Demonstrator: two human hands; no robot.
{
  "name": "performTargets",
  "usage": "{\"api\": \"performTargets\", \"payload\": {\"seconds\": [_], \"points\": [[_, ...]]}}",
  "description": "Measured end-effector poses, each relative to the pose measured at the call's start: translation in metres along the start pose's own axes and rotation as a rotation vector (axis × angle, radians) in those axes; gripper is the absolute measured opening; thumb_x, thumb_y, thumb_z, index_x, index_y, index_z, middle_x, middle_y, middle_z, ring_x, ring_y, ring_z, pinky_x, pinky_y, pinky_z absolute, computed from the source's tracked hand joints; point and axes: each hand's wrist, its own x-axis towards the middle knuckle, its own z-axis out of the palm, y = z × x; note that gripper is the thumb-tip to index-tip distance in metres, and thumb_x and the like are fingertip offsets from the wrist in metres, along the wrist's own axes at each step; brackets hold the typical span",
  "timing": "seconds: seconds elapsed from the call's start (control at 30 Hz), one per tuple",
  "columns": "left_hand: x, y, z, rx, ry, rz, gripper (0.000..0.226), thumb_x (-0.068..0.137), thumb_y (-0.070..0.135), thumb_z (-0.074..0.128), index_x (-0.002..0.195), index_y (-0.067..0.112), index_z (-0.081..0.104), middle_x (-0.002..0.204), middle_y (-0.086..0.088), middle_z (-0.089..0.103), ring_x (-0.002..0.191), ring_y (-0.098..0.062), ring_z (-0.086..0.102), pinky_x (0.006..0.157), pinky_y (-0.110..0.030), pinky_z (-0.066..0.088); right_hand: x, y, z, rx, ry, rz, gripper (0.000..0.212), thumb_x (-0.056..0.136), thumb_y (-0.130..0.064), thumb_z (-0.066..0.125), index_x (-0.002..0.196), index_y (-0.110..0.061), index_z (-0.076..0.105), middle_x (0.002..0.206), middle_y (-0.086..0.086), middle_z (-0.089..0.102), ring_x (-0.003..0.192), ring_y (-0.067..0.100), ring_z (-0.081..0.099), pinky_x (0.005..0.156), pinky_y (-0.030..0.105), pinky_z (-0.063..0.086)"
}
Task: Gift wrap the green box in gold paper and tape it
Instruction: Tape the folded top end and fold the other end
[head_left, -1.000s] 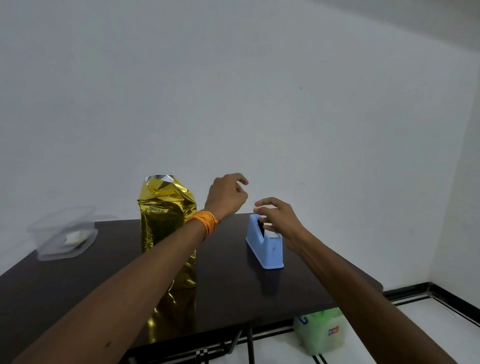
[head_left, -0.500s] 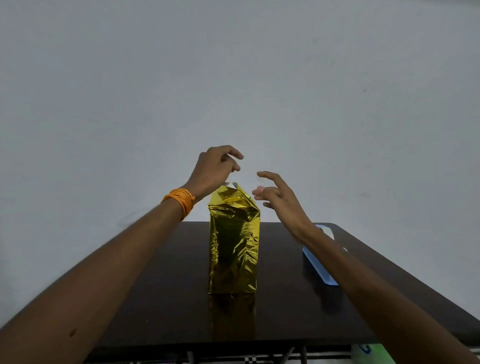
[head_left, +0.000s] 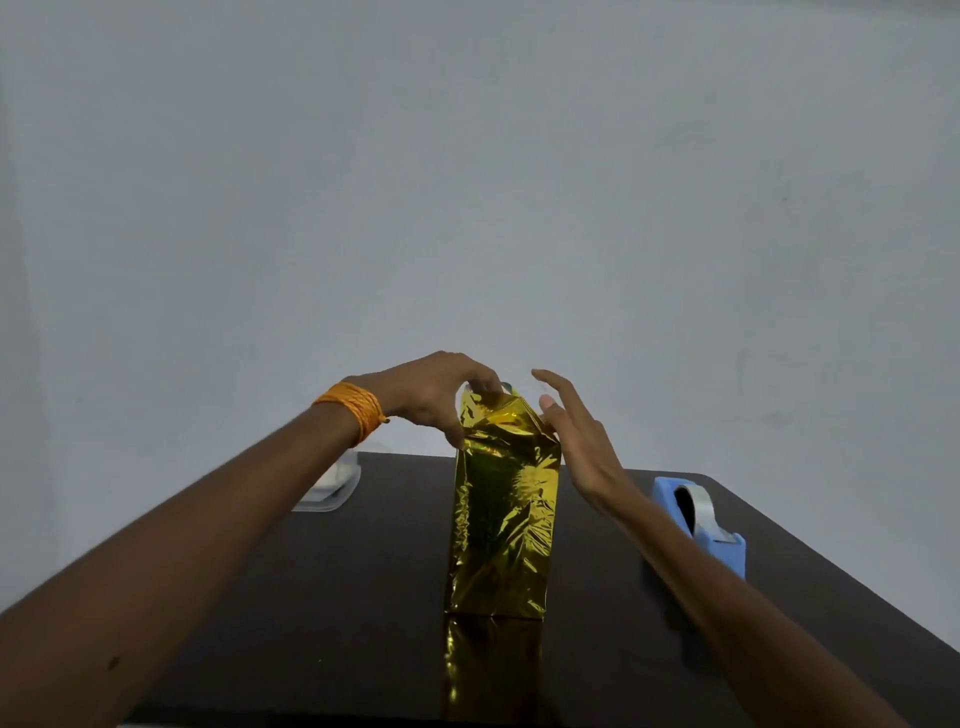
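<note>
The gold-wrapped box (head_left: 501, 514) stands upright mid-worktop (head_left: 337, 597). The left hand (head_left: 436, 397) curls over its top left corner, fingers pressed on the folded paper, perhaps pinching it. The right hand (head_left: 576, 436), fingers spread, rests its palm against the upper right edge. A blue tape dispenser (head_left: 698, 519) sits further right.

Both forearms are bare, with no sleeves in view. The left wrist carries a band of orange thread (head_left: 356, 417) wound round many times, a short loose end hanging toward the left hand (head_left: 441, 397). The right hand (head_left: 576, 436) wears nothing.
</note>
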Motion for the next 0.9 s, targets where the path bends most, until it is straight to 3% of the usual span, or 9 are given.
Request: {"api": "performTargets", "payload": {"seconds": [0.13, 0.27, 0.4, 0.5, 0.57, 0.67, 0.73, 0.8, 0.9], "points": [[0.006, 0.004, -0.001, 0.012, 0.069, -0.002, 0.053, 0.075, 0.034, 0.082, 0.119, 0.011, 0.064, 0.13, -0.008, 0.053, 0.121, -0.023, 0.045, 0.091, -0.028, 0.037, 0.001, 0.002, 0.003, 0.016, 0.018, -0.001, 0.037, 0.106, -0.044, 0.032, 0.141, -0.044, 0.042, 0.107, -0.035, 0.053, 0.088, -0.018, 0.06, 0.07, 0.004, 0.045], [0.011, 0.003, -0.009, -0.084, 0.083, 0.042, 0.033, 0.083, 0.038, 0.075, 0.094, 0.007, 0.074, 0.109, -0.003, 0.066, 0.103, -0.016, 0.056, 0.083, -0.029, 0.037, 0.001, 0.005, 0.002, 0.03, 0.005, 0.022, 0.036, 0.107, -0.044, 0.03, 0.141, -0.045, 0.042, 0.111, -0.024, 0.058, 0.095, -0.009, 0.06, 0.072, 0.005, 0.046], [0.016, -0.001, -0.021, -0.23, 0.238, 0.063, 0.031, 0.09, 0.041, 0.067, 0.084, 0.013, 0.078, 0.097, 0.0, 0.074, 0.097, -0.007, 0.062, 0.084, -0.022, 0.042, 0.005, 0.012, 0.002, 0.033, 0.005, 0.018, 0.042, 0.099, -0.061, 0.028, 0.138, -0.053, 0.041, 0.141, -0.01, 0.053, 0.127, 0.013, 0.052, 0.105, 0.042, 0.044], [0.016, -0.002, -0.025, -0.324, 0.383, 0.047, 0.029, 0.095, 0.038, 0.061, 0.086, 0.015, 0.077, 0.106, 0.002, 0.073, 0.107, -0.009, 0.062, 0.089, -0.025, 0.041, 0.005, 0.012, 0.003, 0.032, 0.008, 0.018, 0.045, 0.096, -0.064, 0.026, 0.138, -0.054, 0.04, 0.149, -0.007, 0.047, 0.135, 0.018, 0.046, 0.111, 0.052, 0.038], [0.014, -0.01, -0.025, -0.354, 0.29, 0.037, 0.015, 0.092, 0.026, 0.064, 0.091, 0.017, 0.077, 0.115, 0.004, 0.07, 0.115, -0.012, 0.058, 0.097, -0.035, 0.042, 0.004, 0.012, 0.002, 0.034, 0.01, 0.019, 0.045, 0.095, -0.065, 0.027, 0.137, -0.055, 0.041, 0.15, -0.008, 0.046, 0.137, 0.021, 0.045, 0.112, 0.055, 0.036], [0.008, -0.024, -0.016, -0.306, 0.054, -0.032, 0.043, 0.066, 0.018, 0.063, 0.108, 0.02, 0.072, 0.138, 0.004, 0.056, 0.131, -0.016, 0.043, 0.105, -0.043, 0.037, 0.004, 0.013, 0.001, 0.038, 0.001, 0.023, 0.046, 0.094, -0.068, 0.027, 0.136, -0.056, 0.041, 0.149, -0.007, 0.047, 0.138, 0.022, 0.044, 0.112, 0.055, 0.035], [0.009, -0.031, -0.008, -0.153, -0.033, -0.053, 0.058, 0.065, 0.015, 0.07, 0.122, 0.023, 0.064, 0.149, 0.005, 0.045, 0.138, -0.018, 0.035, 0.11, -0.044, 0.031, 0.004, 0.012, 0.002, 0.038, 0.001, 0.03, 0.045, 0.095, -0.067, 0.027, 0.136, -0.056, 0.041, 0.146, -0.01, 0.049, 0.136, 0.021, 0.046, 0.11, 0.052, 0.038], [0.014, -0.033, -0.002, -0.016, -0.043, -0.014, 0.052, 0.074, 0.013, 0.08, 0.124, 0.023, 0.064, 0.151, 0.004, 0.043, 0.138, -0.019, 0.034, 0.111, -0.042, 0.029, 0.003, 0.01, 0.002, 0.04, 0.01, 0.034, 0.039, 0.101, -0.061, 0.028, 0.137, -0.053, 0.042, 0.137, -0.017, 0.051, 0.132, 0.019, 0.049, 0.103, 0.04, 0.041], [0.022, -0.028, -0.007, 0.012, 0.019, 0.076, 0.02, 0.078, 0.019, 0.081, 0.095, 0.023, 0.072, 0.142, 0.003, 0.053, 0.131, -0.019, 0.041, 0.108, -0.04, 0.031, 0.002, 0.007, 0.001, 0.048, 0.014, 0.04, 0.037, 0.106, -0.048, 0.03, 0.141, -0.045, 0.042, 0.135, -0.009, 0.055, 0.12, 0.014, 0.053, 0.092, 0.029, 0.04]]}}
